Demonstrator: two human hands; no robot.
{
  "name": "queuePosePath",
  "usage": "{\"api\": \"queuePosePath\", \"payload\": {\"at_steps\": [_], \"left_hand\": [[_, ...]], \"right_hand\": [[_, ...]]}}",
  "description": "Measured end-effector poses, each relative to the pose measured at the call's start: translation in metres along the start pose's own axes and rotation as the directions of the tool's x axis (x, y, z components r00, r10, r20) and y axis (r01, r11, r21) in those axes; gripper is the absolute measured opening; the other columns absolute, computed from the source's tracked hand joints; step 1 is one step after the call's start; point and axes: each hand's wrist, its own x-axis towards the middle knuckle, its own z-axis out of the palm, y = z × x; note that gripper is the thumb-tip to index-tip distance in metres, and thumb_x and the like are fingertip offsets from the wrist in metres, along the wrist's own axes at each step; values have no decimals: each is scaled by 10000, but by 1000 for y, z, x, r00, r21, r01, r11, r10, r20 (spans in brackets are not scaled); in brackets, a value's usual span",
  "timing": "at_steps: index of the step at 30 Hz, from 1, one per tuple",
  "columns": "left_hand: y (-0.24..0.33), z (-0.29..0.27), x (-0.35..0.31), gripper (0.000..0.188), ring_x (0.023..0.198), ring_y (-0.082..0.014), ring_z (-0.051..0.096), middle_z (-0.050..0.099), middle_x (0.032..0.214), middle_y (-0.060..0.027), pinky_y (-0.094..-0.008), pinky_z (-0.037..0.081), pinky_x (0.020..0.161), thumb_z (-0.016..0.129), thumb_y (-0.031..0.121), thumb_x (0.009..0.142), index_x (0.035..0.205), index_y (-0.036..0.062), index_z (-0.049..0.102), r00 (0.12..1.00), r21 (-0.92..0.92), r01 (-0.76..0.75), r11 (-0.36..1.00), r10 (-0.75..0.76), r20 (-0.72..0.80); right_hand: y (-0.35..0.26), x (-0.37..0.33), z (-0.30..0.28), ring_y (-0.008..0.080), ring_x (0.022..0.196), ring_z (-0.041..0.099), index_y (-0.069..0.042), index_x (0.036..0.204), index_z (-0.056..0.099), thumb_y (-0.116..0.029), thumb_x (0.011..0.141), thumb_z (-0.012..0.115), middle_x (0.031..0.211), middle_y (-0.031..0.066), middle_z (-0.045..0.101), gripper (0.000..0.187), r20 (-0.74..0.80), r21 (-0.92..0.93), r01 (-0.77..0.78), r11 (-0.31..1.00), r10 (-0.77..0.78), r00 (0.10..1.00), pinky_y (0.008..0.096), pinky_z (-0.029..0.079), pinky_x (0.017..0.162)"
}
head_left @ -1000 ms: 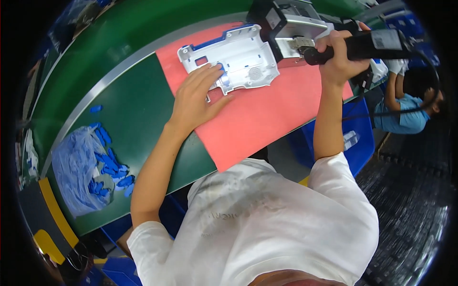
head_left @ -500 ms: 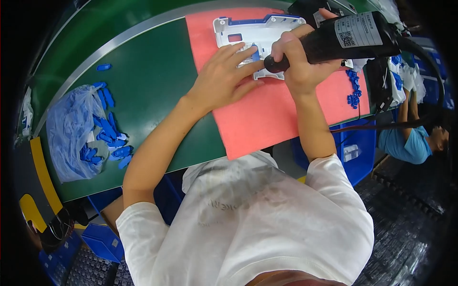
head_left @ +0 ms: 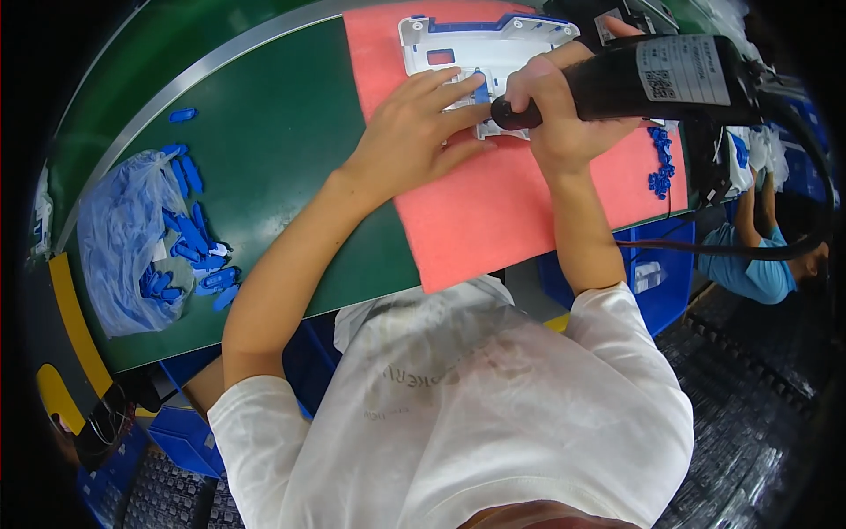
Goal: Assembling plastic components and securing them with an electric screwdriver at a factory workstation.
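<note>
A white plastic housing with blue trim along its far edge lies on the pink mat. My left hand rests with fingers spread over its near left part, beside a small blue piece set in it. My right hand is wrapped round a black corded electric screwdriver with a white label. Its rounded black nose is close to my left fingertips, above the housing. The screwdriver's working tip is hidden from view.
A pink mat covers part of the green table. At the left, blue clips spill from a clear plastic bag. Small blue parts lie on the mat's right. A black cable loops at the right, near another person.
The scene has shifted slightly in view. Both hands stay over the housing, and the screwdriver remains in my right hand, its body seen slightly farther right and lower.
</note>
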Motion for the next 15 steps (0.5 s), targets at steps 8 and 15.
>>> {"api": "queuePosePath", "payload": {"at_steps": [8,15], "left_hand": [[3,-3,4,489,1200,-331,549,631,1246,-110,-450,442,1005,783,305,761,1174,83,642,994,-60,110,992,-110,-6],[3,-4,4,530,1192,-346,563,635,1254,-118,-445,461,995,805,279,738,1175,33,635,998,-17,53,998,-53,-13]], "right_hand": [[-33,38,-36,198,481,540,-43,817,551,-90,861,536,617,93,538,66,-218,10,163,987,-157,963,395,496,520],[10,120,-155,241,468,588,-69,1225,366,4,798,616,596,99,571,500,-512,-362,347,865,-496,702,341,535,592]]}}
